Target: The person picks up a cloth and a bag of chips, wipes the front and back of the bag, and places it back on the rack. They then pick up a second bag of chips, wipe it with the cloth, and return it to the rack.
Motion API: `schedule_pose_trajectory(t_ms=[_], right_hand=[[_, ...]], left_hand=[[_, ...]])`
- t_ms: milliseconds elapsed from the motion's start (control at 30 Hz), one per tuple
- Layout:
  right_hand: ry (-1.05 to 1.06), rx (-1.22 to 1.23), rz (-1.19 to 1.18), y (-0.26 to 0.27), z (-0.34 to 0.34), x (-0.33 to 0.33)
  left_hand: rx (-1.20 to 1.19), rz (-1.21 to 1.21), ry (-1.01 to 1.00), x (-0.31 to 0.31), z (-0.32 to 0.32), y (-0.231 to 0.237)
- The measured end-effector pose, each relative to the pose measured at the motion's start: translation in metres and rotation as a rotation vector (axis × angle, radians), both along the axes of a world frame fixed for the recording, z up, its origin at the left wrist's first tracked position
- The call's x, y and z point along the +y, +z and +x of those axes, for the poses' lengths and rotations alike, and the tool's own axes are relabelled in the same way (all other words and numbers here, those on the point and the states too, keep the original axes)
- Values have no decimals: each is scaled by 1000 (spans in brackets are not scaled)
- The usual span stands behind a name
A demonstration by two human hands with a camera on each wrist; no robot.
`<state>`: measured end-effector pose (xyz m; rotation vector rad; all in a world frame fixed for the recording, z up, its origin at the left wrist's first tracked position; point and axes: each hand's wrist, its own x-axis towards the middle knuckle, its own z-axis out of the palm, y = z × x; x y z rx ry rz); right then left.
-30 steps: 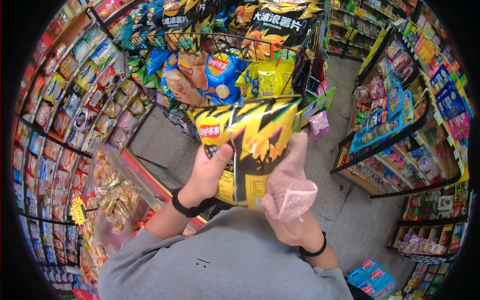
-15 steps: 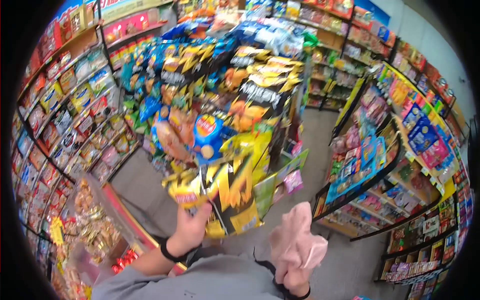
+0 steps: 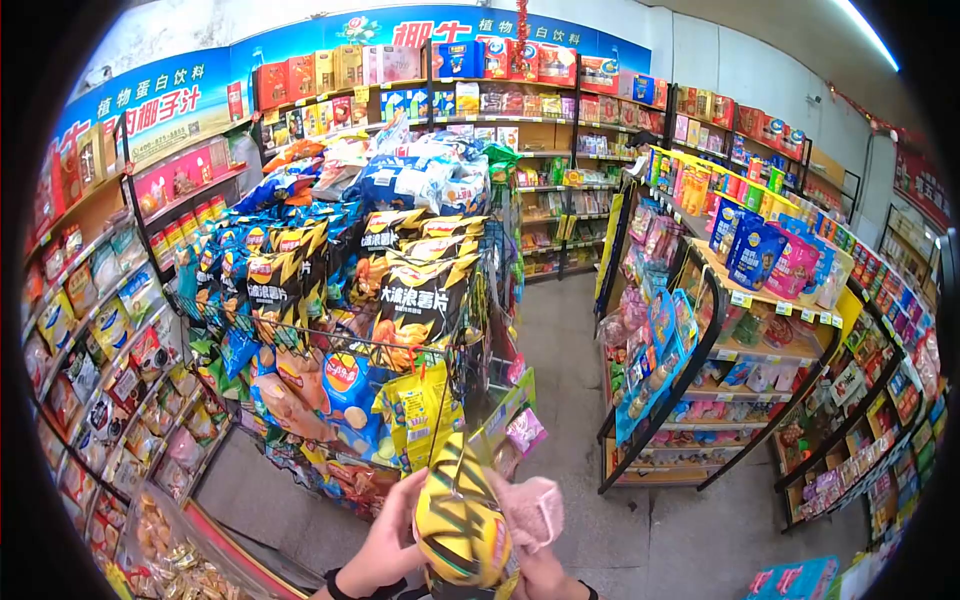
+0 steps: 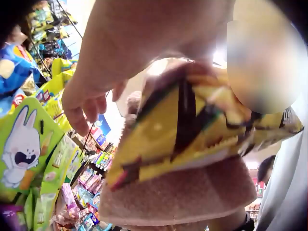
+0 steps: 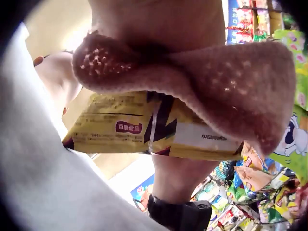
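A yellow and black potato chip bag stands tilted between both hands, low in the head view. Beside its left side is my left hand, fingers extended along the bag. In the left wrist view those fingers hang loosely apart at the left, while the thumb side meets the bag. My right hand holds the bag's lower right side together with a pink cloth. Seen from the right wrist, the cloth hangs over the bag's printed back and covers the right fingers.
Ahead on the left stands a wire rack heaped with chip bags. A shelf unit of packaged snacks is to the right, with a grey floor aisle between. A bin of wrapped sweets stands at lower left.
The head view has tilted up to the far shelves. The bag has turned from flat to steeply tilted. My right hand and cloth moved away from the bag, then back against it.
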<state>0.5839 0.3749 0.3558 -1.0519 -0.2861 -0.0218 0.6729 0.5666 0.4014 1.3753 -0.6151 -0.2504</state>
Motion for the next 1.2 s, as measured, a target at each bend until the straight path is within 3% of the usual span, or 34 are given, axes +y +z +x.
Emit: schedule_pose_trajectory(t_ms=[33, 100, 133, 167, 233, 267, 300, 367, 433, 500, 533, 567, 633, 700, 733, 833, 967, 1100, 1167, 1200], right_hand=[[67, -101, 58, -8, 4, 6], [-184, -211, -90, 7, 11, 26], [-154, -203, -376, 8, 20, 14], [-133, -114, -252, -19, 16, 16], [-138, 68, -29, -3, 9, 14], [-82, 249, 71, 1, 2, 11], [-139, 262, 98, -3, -1, 11], [-225, -172, -7, -12, -4, 9], [-190, -112, -75, 1, -10, 0], [-144, -518, -638, 16, -7, 0], [-313, -663, -773, 9, -6, 2], [-339, -649, -775, 10, -3, 2], [-58, -429, -649, 21, 2, -2], [-2, -272, -650, 40, 0, -6], [-282, -463, -653, 29, 7, 2], [-414, -533, -693, 19, 16, 7], [-458, -559, -737, 21, 11, 8], [-598, -688, -576, 8, 16, 23], [-486, -676, -664, 12, 5, 19], [-487, -666, -658, 10, 2, 19]], left_hand=[[163, -170, -42, -5, -1, -10], [315, -154, 20, -2, -6, -30], [227, -138, -68, 9, -2, -41], [129, -112, 47, 6, -8, -33], [236, -256, 169, 6, -9, -28], [218, -309, 167, 15, -4, -40], [202, -361, 147, 20, 5, -51], [111, -447, 139, 2, -6, -30], [127, -379, 129, 26, 7, -61], [71, -363, 103, 29, 2, -69], [95, -298, 74, 34, 4, -76], [102, -288, 48, 37, 5, -73], [184, -103, -93, 45, 6, -61], [236, -38, -128, 53, 6, -65], [249, -31, -132, 53, 4, -66], [287, 42, -127, 68, 4, -74], [314, 86, 133, 71, 16, -73], [333, 50, 295, 52, 8, -53], [290, -27, 436, 37, 1, -39], [139, 57, 430, 35, 0, -35]])
